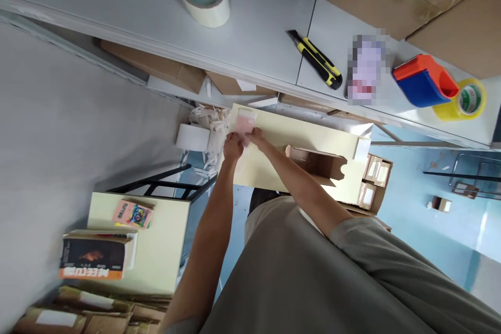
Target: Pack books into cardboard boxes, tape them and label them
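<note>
A pale pink phone case [245, 121], apparently in a clear sleeve, is at the far left part of the cream table [270, 169]. My left hand [234, 147] closes on its near left corner. At the near right edge, my right hand [257, 138] pinches it, with the fingertips partly hidden. To the right of my hands, an open cardboard box [317, 164] lies on the same table.
Above the table runs a grey shelf [254, 26] with a tape roll [211, 13], a yellow-black box cutter [319, 61] and a red-blue tape dispenser [420, 83]. White paper strips [213, 120] are heaped beyond the table's left end. Books [96, 253] lie on a side table.
</note>
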Motion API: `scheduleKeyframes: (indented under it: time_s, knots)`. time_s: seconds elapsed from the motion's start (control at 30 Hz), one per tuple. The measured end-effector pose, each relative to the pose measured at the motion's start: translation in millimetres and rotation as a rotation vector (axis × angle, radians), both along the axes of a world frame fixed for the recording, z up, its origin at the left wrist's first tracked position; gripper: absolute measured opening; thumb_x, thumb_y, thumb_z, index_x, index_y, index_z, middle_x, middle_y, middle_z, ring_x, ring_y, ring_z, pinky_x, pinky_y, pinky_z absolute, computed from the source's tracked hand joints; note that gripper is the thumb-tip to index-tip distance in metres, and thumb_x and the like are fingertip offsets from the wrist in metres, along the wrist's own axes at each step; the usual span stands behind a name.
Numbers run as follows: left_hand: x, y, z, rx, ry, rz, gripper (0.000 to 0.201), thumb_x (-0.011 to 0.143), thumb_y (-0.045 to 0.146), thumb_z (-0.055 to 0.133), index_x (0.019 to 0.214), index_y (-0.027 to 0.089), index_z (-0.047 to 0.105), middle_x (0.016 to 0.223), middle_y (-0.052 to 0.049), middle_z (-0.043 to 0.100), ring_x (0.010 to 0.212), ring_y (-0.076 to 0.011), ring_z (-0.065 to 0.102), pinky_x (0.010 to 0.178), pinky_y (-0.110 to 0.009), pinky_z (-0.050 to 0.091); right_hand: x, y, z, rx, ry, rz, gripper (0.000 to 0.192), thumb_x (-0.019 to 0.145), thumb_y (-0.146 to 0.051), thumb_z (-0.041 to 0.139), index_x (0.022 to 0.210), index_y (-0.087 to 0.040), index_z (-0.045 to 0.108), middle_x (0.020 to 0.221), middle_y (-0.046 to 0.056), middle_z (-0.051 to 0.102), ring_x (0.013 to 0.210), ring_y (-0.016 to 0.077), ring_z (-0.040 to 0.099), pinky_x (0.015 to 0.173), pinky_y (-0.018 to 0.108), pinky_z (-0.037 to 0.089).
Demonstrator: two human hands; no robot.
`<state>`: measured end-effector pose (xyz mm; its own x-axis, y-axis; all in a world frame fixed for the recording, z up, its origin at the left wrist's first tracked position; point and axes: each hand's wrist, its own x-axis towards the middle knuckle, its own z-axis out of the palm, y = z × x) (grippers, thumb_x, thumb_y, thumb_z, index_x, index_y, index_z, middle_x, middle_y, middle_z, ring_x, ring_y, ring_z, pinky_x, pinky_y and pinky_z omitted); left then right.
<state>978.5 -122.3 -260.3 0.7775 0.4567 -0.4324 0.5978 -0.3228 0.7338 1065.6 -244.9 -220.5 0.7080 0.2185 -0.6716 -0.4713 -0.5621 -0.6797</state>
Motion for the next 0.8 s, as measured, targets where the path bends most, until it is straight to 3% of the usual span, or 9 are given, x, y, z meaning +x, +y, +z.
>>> scheduleKeyframes:
  time_s: [0.1,0.17,0.23,0.33,0.43,0.57,0.63,0.73,0.8]
  knots:
    - [7,7,14.6,-0.007,-0.005,0.009,0.016,0.090,0.037,0.079,0.098,0.024,0.074,0.131,-0.025,0.083,0.146,-0.0469,0.072,0.134,-0.070,0.051,-2,8,20.3,-0.073,-0.052,0.014,0.027,0.088,-0.019,0.078,0.085,-0.030,0.053,0.080,-0.001,0.066,0.097,0.0257,0.069,0.100,0.038,0.060]
    - [9,12,30.8,0.024,-0.009,0.041,0.022,0.094,0.046,0.076,0.096,0.024,0.073,0.127,-0.024,0.085,0.143,-0.0461,0.074,0.134,-0.071,0.051,-6,1,41.9,-0.048,-0.109,0.064,0.024,0.091,-0.022,0.077,0.089,-0.030,0.054,0.092,0.001,0.074,0.101,0.0256,0.072,0.104,0.039,0.061]
    - [7,15,52.7,0.023,-0.081,0.133,0.031,0.097,0.054,0.074,0.103,0.023,0.074,0.132,-0.023,0.085,0.145,-0.0414,0.075,0.134,-0.065,0.054,-13,-23,68.0,0.082,-0.168,0.081,0.020,0.097,-0.028,0.075,0.094,-0.029,0.056,0.105,0.003,0.079,0.104,0.0254,0.075,0.103,0.039,0.064]
    - [-3,4,93.5,-0.201,-0.258,0.193,0.054,0.098,0.069,0.078,0.123,0.021,0.076,0.136,-0.019,0.084,0.139,-0.0344,0.079,0.122,-0.051,0.065,-31,-85,108.0,0.419,-0.221,-0.002,0.028,0.102,-0.051,0.079,0.106,-0.029,0.063,0.121,0.007,0.083,0.120,0.0281,0.079,0.097,0.038,0.070]
    - [-12,-32,135.2,-0.440,-0.274,0.000,0.073,0.091,0.087,0.081,0.120,0.020,0.081,0.116,-0.015,0.086,0.117,-0.0336,0.084,0.100,-0.047,0.072,-55,-154,137.1,0.607,-0.259,-0.107,0.062,0.094,-0.078,0.085,0.127,-0.028,0.070,0.128,0.008,0.086,0.123,0.0320,0.081,0.098,0.044,0.074]
    - [-11,-94,178.1,-0.353,-0.257,-0.190,0.071,0.084,0.088,0.088,0.091,0.017,0.084,0.082,-0.005,0.077,0.080,-0.0230,0.074,0.069,-0.031,0.059,-79,-232,151.0,0.605,-0.285,-0.211,0.079,0.086,-0.087,0.091,0.133,-0.027,0.073,0.127,0.010,0.087,0.124,0.0345,0.082,0.107,0.053,0.074]
    - [-7,-119,194.8,-0.251,-0.308,-0.282,0.066,0.090,0.082,0.086,0.086,0.016,0.085,0.076,-0.003,0.076,0.074,-0.0204,0.070,0.064,-0.028,0.052,-84,-270,156.0,0.529,-0.293,-0.251,0.085,0.082,-0.088,0.095,0.135,-0.026,0.074,0.131,0.011,0.086,0.124,0.0341,0.082,0.110,0.053,0.073]
    - [-1,-145,217.8,-0.102,-0.414,-0.476,0.052,0.103,0.067,0.080,0.095,0.018,0.092,0.087,-0.004,0.086,0.081,-0.0226,0.077,0.071,-0.028,0.056,-84,-327,173.9,0.319,-0.516,-0.298,0.098,0.084,-0.088,0.094,0.157,-0.029,0.067,0.154,0.015,0.077,0.140,0.0350,0.076,0.118,0.055,0.069]
    - [3,-160,230.4,0.016,-0.457,-0.626,0.038,0.109,0.054,0.077,0.104,0.022,0.096,0.100,-0.005,0.092,0.092,-0.0245,0.084,0.081,-0.029,0.061,-81,-359,189.5,0.159,-0.716,-0.207,0.094,0.095,-0.081,0.090,0.170,-0.033,0.061,0.171,0.016,0.067,0.157,0.0380,0.066,0.126,0.061,0.063]
